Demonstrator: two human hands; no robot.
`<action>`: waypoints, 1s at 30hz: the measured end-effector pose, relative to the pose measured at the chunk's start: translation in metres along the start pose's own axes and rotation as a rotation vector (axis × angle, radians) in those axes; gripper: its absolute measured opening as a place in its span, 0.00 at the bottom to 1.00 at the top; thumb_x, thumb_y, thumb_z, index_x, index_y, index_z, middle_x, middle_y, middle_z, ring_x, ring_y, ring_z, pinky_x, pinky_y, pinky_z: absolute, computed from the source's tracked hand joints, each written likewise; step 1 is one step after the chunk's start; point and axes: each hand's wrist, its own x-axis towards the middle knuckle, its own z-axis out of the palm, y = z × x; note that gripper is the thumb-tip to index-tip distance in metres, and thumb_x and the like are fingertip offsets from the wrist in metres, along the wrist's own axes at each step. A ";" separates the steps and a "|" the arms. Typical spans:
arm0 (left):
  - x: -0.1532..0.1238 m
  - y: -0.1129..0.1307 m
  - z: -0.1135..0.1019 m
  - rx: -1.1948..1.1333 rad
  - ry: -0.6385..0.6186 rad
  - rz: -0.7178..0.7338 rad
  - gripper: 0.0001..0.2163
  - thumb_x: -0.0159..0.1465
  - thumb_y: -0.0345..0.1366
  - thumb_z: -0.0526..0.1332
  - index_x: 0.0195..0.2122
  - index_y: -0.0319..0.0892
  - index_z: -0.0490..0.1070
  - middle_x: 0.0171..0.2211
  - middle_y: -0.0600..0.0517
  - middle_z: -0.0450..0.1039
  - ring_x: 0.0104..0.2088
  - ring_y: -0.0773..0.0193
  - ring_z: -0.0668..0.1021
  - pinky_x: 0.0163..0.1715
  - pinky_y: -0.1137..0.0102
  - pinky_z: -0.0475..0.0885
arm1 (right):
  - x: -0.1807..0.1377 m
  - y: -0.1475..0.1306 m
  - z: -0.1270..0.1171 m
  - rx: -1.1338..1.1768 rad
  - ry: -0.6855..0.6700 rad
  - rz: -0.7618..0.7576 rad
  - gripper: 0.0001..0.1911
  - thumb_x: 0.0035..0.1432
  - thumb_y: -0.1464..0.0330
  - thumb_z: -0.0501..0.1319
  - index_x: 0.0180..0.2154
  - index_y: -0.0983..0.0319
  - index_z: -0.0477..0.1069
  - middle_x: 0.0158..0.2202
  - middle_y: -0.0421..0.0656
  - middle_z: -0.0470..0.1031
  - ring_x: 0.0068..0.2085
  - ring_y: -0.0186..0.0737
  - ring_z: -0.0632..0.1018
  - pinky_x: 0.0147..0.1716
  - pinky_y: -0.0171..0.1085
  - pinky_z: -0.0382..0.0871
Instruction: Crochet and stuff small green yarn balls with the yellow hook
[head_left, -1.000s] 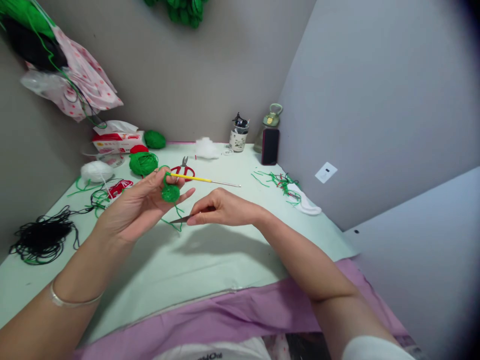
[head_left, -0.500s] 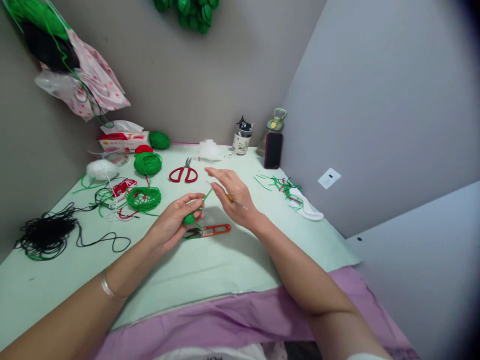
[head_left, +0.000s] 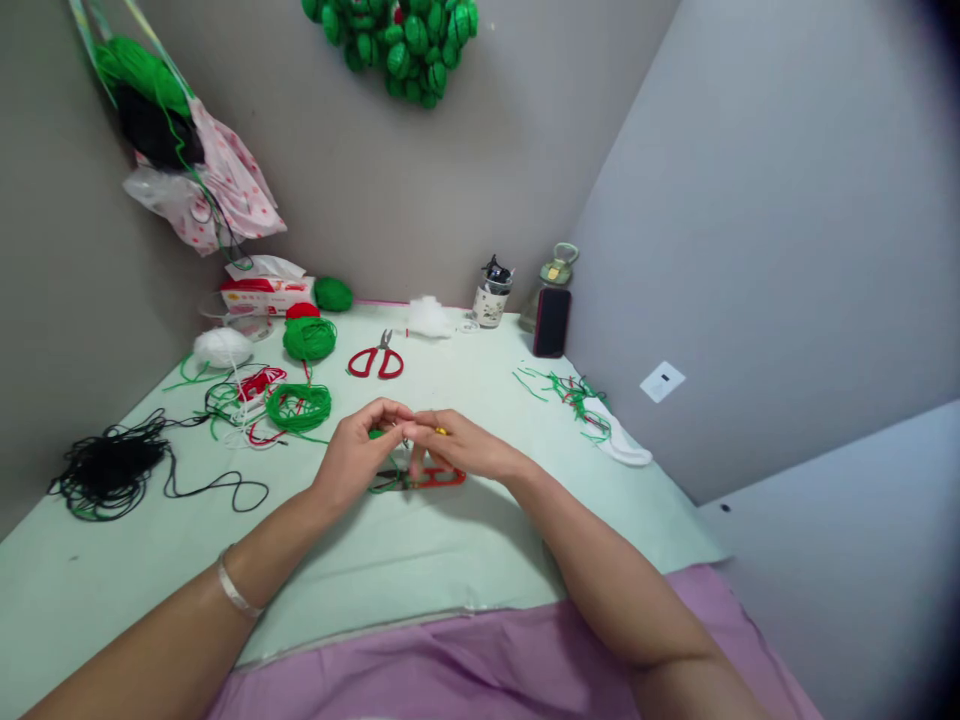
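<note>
Fingers (head_left: 384,409) around green crochet piece (head_left: 375,435)

Pale table (head_left: 360,580) — scissors (head_left: 391,363), black yarn (head_left: 112,466) (tangled).

Matt yarn (head_left: 310,340); silvery metal bracelet (head_left: 238,588)

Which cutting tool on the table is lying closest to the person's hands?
The orange-handled snips, partly hidden below the right hand; the red-handled scissors lie farther back, fully visible.
</note>
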 end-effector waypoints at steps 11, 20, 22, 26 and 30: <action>0.001 -0.003 -0.014 0.126 -0.010 0.134 0.04 0.58 0.35 0.65 0.27 0.44 0.73 0.26 0.57 0.68 0.30 0.63 0.69 0.34 0.68 0.61 | 0.008 -0.006 0.014 0.155 0.078 -0.033 0.12 0.57 0.59 0.64 0.33 0.63 0.74 0.16 0.28 0.53 0.21 0.29 0.51 0.23 0.35 0.43; 0.005 -0.002 -0.021 -0.185 -0.153 -0.089 0.06 0.60 0.38 0.66 0.30 0.42 0.73 0.23 0.58 0.68 0.23 0.68 0.70 0.28 0.72 0.65 | 0.008 -0.010 0.013 0.267 0.109 -0.046 0.14 0.58 0.58 0.66 0.32 0.63 0.75 0.15 0.28 0.51 0.20 0.28 0.49 0.22 0.35 0.40; 0.004 -0.003 -0.022 -0.292 -0.210 -0.164 0.09 0.63 0.41 0.65 0.33 0.41 0.75 0.27 0.56 0.71 0.22 0.69 0.72 0.26 0.72 0.67 | 0.008 -0.010 0.008 0.300 0.116 -0.022 0.14 0.58 0.58 0.65 0.33 0.63 0.75 0.13 0.28 0.51 0.19 0.28 0.48 0.22 0.35 0.40; 0.000 -0.004 -0.021 -0.487 -0.270 -0.267 0.15 0.70 0.47 0.61 0.41 0.39 0.78 0.33 0.51 0.73 0.25 0.69 0.74 0.27 0.72 0.74 | 0.010 -0.008 -0.002 0.376 0.148 0.005 0.14 0.58 0.58 0.66 0.34 0.63 0.75 0.13 0.27 0.53 0.19 0.28 0.48 0.21 0.35 0.40; -0.001 -0.005 -0.020 -0.610 -0.298 -0.325 0.18 0.73 0.46 0.56 0.43 0.36 0.79 0.34 0.47 0.75 0.27 0.67 0.77 0.30 0.70 0.79 | 0.011 -0.005 -0.005 0.435 0.168 0.020 0.14 0.56 0.58 0.67 0.34 0.63 0.75 0.12 0.27 0.53 0.18 0.27 0.47 0.20 0.34 0.40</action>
